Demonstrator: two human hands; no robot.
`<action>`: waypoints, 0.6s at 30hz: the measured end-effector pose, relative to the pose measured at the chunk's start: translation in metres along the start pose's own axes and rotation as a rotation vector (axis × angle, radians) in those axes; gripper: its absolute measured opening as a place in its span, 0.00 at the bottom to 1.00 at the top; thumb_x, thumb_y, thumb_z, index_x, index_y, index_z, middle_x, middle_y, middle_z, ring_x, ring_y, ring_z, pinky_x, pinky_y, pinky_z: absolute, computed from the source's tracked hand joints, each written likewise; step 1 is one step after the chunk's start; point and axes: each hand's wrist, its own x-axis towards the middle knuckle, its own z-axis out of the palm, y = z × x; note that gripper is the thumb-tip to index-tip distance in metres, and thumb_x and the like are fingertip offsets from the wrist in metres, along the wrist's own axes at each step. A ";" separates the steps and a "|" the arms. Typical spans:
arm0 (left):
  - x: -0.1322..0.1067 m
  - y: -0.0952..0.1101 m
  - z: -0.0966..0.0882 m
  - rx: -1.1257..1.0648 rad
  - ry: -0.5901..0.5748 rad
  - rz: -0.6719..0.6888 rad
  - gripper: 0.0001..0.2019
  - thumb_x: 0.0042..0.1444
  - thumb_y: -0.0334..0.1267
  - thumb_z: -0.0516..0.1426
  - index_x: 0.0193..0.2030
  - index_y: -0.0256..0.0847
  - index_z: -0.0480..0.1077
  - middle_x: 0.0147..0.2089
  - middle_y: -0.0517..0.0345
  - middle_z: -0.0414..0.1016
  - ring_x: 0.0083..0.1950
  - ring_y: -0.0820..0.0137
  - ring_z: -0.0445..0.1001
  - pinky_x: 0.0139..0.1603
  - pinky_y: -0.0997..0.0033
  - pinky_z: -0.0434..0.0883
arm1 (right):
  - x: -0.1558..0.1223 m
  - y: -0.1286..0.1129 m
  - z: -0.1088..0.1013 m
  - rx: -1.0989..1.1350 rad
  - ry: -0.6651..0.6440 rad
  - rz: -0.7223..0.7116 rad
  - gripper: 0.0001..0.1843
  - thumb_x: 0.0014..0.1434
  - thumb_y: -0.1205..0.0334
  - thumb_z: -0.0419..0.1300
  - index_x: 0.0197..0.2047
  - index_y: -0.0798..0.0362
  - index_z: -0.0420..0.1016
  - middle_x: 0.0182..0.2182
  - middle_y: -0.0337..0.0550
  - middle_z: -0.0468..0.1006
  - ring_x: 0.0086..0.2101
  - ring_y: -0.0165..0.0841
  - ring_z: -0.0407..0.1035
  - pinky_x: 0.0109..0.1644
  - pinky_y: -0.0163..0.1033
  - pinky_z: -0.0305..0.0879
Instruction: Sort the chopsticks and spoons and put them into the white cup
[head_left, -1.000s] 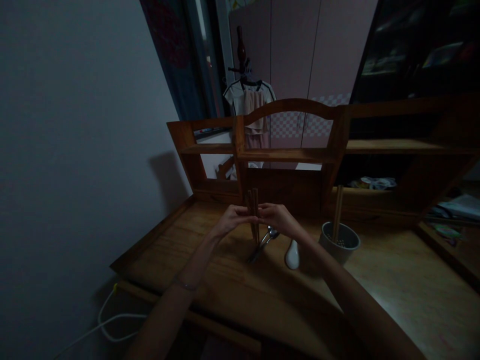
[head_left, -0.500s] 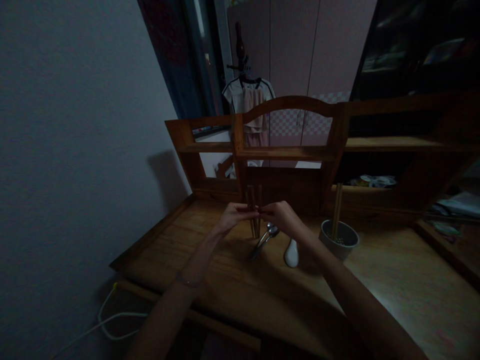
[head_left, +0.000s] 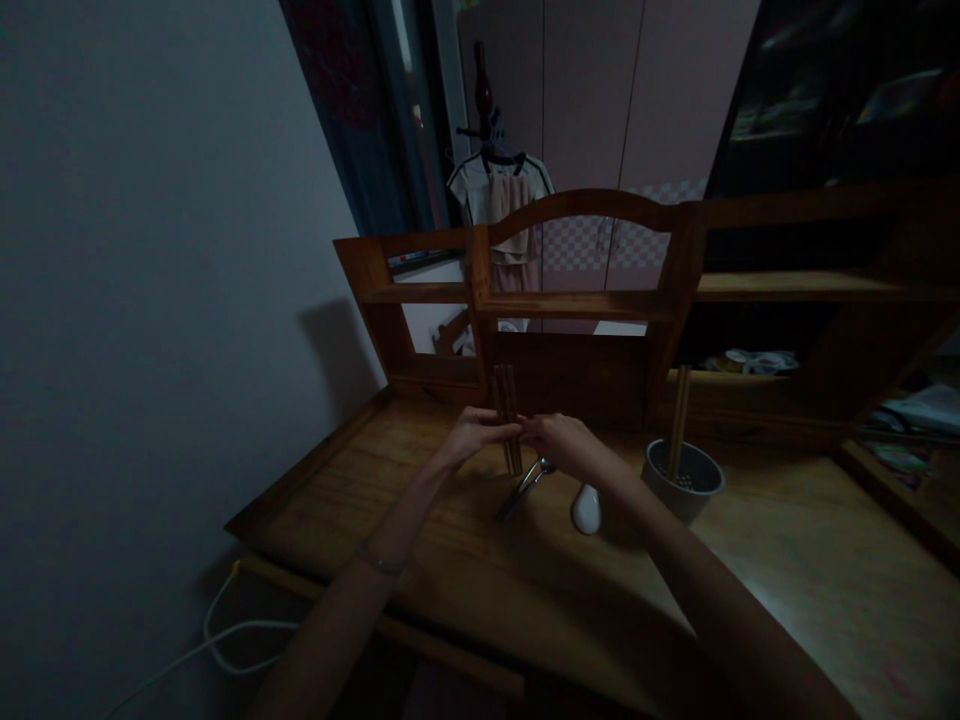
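My left hand (head_left: 474,436) and my right hand (head_left: 559,444) meet over the wooden desk (head_left: 465,560), both pinched around a bundle of wooden chopsticks (head_left: 506,395) that stands upright with its lower ends on the desk. Just below the hands lie metal spoons (head_left: 525,487) and a white ceramic spoon (head_left: 586,509). To the right stands a round grey utensil holder (head_left: 684,478) with one pair of chopsticks (head_left: 679,425) upright in it.
A wooden shelf unit (head_left: 577,300) rises along the desk's back edge. A white wall (head_left: 150,300) is on the left, and a white cable (head_left: 225,640) hangs below the desk's front left corner. Clothes hang on a rack (head_left: 499,190) behind.
The chopstick ends spread apart slightly half a second ago and now stand gathered together again. Both hands stay in nearly the same place around the bundle.
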 end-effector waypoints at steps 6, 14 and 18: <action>0.005 0.002 0.004 0.038 0.059 -0.031 0.20 0.44 0.46 0.67 0.41 0.35 0.79 0.40 0.50 0.81 0.44 0.59 0.77 0.46 0.63 0.73 | -0.005 0.028 -0.021 0.088 0.043 0.055 0.13 0.66 0.61 0.55 0.51 0.49 0.77 0.42 0.47 0.80 0.42 0.38 0.74 0.39 0.32 0.63; 0.008 0.008 0.006 0.069 0.112 -0.079 0.20 0.43 0.48 0.67 0.40 0.36 0.79 0.41 0.49 0.81 0.45 0.60 0.77 0.45 0.66 0.73 | -0.011 0.041 -0.038 0.153 0.140 0.111 0.13 0.63 0.62 0.55 0.40 0.54 0.82 0.34 0.46 0.81 0.34 0.36 0.74 0.33 0.32 0.60; 0.009 0.005 0.006 0.056 0.114 -0.070 0.21 0.44 0.48 0.67 0.42 0.35 0.79 0.42 0.48 0.80 0.46 0.59 0.77 0.46 0.65 0.73 | -0.013 0.042 -0.040 0.154 0.108 0.145 0.15 0.63 0.62 0.55 0.31 0.55 0.81 0.26 0.45 0.79 0.30 0.35 0.73 0.29 0.33 0.57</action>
